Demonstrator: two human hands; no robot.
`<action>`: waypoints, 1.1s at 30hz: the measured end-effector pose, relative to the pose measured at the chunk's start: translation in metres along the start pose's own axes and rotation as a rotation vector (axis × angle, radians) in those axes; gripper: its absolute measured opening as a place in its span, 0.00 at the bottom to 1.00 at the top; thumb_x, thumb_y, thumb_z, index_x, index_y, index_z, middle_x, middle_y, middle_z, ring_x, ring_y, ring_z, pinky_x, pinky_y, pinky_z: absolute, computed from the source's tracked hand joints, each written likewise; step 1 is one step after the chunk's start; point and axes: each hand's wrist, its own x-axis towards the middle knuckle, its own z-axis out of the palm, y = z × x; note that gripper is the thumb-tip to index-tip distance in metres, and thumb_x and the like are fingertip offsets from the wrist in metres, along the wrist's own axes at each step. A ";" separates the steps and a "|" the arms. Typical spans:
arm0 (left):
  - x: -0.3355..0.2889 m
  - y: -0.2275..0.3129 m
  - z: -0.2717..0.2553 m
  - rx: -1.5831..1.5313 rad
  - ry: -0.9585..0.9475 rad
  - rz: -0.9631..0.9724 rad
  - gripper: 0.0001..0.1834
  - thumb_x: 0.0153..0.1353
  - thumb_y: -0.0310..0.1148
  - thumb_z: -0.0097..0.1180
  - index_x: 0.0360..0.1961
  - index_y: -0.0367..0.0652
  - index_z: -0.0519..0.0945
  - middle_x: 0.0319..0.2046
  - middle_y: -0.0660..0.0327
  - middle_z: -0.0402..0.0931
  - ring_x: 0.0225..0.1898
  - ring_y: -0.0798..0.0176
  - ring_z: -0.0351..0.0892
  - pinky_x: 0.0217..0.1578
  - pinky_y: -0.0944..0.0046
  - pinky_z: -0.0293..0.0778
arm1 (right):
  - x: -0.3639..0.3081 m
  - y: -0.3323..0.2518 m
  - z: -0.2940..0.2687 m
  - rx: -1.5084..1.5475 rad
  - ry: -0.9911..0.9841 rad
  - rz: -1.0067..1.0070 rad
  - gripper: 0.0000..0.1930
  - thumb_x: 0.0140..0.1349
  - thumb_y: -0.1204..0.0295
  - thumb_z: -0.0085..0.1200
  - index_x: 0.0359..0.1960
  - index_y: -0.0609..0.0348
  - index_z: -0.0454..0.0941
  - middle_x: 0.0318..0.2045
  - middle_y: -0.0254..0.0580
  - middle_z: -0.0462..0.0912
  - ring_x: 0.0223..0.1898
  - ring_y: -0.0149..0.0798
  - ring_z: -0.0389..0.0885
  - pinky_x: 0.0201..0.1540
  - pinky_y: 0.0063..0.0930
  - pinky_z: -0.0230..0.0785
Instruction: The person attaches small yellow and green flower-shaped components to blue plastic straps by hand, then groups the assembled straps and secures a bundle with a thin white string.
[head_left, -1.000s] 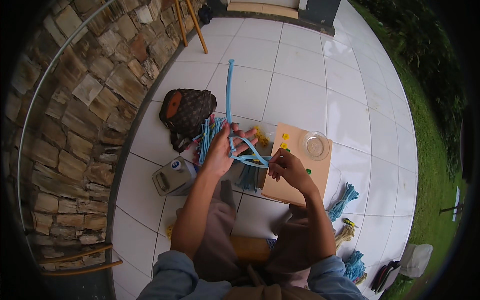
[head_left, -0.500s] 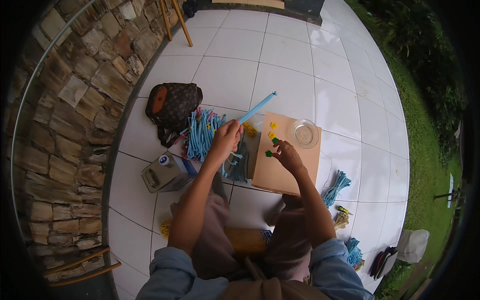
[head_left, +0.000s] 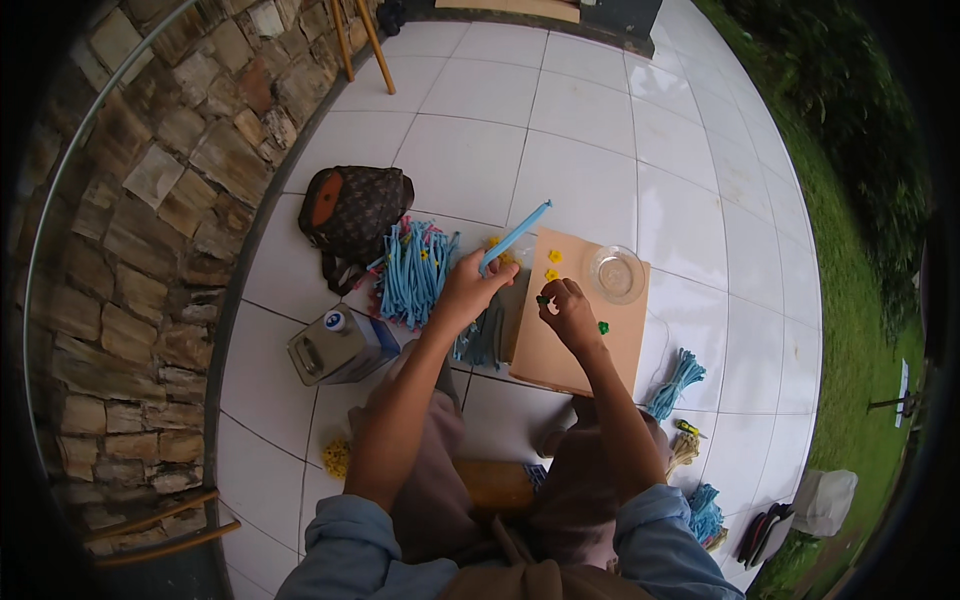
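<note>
My left hand (head_left: 468, 292) is closed around the lower end of a light-blue strip (head_left: 518, 236), which slants up and away to the right; its thumb points toward the cardboard. Over the cardboard box (head_left: 565, 365), my right hand (head_left: 573, 320) pinches a small dark green flower-shaped piece (head_left: 543, 300) between its fingertips. Another green flower piece (head_left: 603, 328) lies on the box just right of that hand. Farther up the box are two yellow flower pieces (head_left: 555, 256), and beside them stands a round clear dish (head_left: 615, 274).
Left of the box lies a heap of light-blue strips (head_left: 415, 275), with a brown backpack (head_left: 355, 215) behind it. A metal can (head_left: 338, 348) stands nearer. Tied blue bundles (head_left: 678, 382) and a yellow-handled screwdriver (head_left: 688, 428) lie on the tiles at right. A stone wall (head_left: 150, 240) borders the left.
My left hand has shifted slightly right and lower, tilting the blue strip further. The right hand has moved a little lower; one green piece now lies on its right side.
</note>
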 end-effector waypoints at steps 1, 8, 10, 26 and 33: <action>0.003 -0.007 -0.002 0.106 0.037 0.063 0.14 0.52 0.40 0.58 0.24 0.45 0.66 0.14 0.72 0.63 0.14 0.81 0.58 0.12 0.78 0.51 | 0.005 -0.015 -0.006 0.001 -0.004 -0.006 0.09 0.43 0.80 0.54 0.28 0.60 0.69 0.29 0.43 0.72 0.34 0.44 0.73 0.33 0.34 0.70; -0.002 0.006 0.001 0.195 0.013 0.087 0.19 0.46 0.40 0.63 0.22 0.47 0.63 0.16 0.71 0.65 0.16 0.80 0.60 0.14 0.76 0.53 | 0.012 -0.087 -0.045 0.101 0.182 -0.171 0.13 0.42 0.82 0.56 0.32 0.62 0.70 0.29 0.43 0.72 0.33 0.44 0.73 0.35 0.33 0.68; -0.003 0.008 0.001 0.123 0.012 0.094 0.19 0.45 0.38 0.64 0.22 0.47 0.62 0.16 0.72 0.64 0.18 0.80 0.60 0.16 0.77 0.54 | 0.010 -0.088 -0.047 0.087 0.160 -0.162 0.14 0.42 0.82 0.56 0.33 0.63 0.70 0.30 0.44 0.72 0.35 0.45 0.73 0.37 0.33 0.68; -0.008 0.023 0.006 -0.073 -0.028 -0.017 0.18 0.46 0.32 0.61 0.22 0.50 0.60 0.17 0.72 0.64 0.20 0.80 0.61 0.17 0.77 0.54 | 0.011 -0.093 -0.054 -0.091 0.207 -0.332 0.13 0.42 0.80 0.58 0.31 0.62 0.70 0.31 0.42 0.71 0.36 0.44 0.72 0.35 0.32 0.68; -0.022 0.038 0.015 -0.253 -0.095 0.085 0.10 0.62 0.36 0.43 0.25 0.44 0.64 0.15 0.71 0.62 0.15 0.80 0.54 0.15 0.77 0.51 | 0.012 -0.103 -0.074 0.753 0.389 0.210 0.05 0.51 0.78 0.57 0.29 0.64 0.74 0.24 0.37 0.77 0.25 0.30 0.73 0.31 0.23 0.67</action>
